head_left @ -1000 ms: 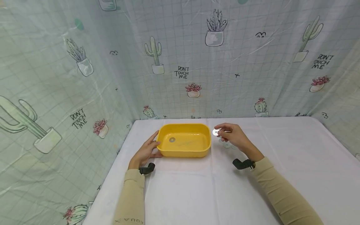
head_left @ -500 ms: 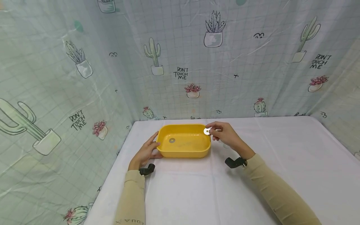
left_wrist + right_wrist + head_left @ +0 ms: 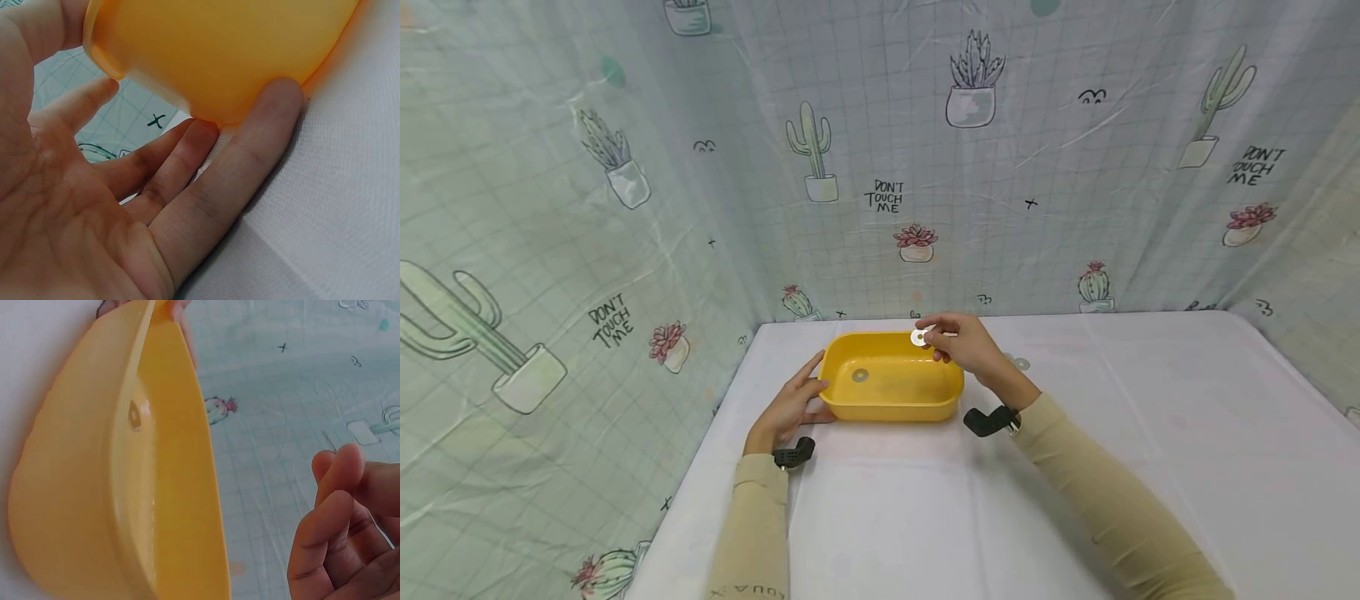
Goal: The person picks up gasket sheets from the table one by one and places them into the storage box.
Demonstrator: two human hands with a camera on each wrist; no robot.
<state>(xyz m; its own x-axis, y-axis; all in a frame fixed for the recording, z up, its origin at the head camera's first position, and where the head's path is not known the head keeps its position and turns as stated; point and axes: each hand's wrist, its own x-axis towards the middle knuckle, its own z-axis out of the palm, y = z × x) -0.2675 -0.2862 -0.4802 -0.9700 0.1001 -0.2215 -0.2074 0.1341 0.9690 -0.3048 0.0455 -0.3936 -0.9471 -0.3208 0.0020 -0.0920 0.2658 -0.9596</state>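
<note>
A shallow yellow plastic basin [image 3: 891,412] sits on the white-covered table. At its left end my left hand [image 3: 784,412] holds it, one digit hooked over the rim. In the left wrist view, other fingers [image 3: 275,115] rest against the outer wall. My right hand [image 3: 968,343] pinches a flat metal washer [image 3: 918,337] between thumb and fingertips, above the basin's back rim. Edge-on, that washer [image 3: 329,441] shows as a thin sliver in the right wrist view. Another washer [image 3: 861,376] lies on the basin floor, toward the left.
Right of the basin, pale rings [image 3: 1019,363] lie on the white tablecloth [image 3: 880,508], partly behind my right hand. A cactus-print curtain [image 3: 880,283] hangs along the back and left sides of the table.
My right hand has carried the washer leftward, from beside the basin's right end to above its back rim. The left hand and the basin have stayed in place.
</note>
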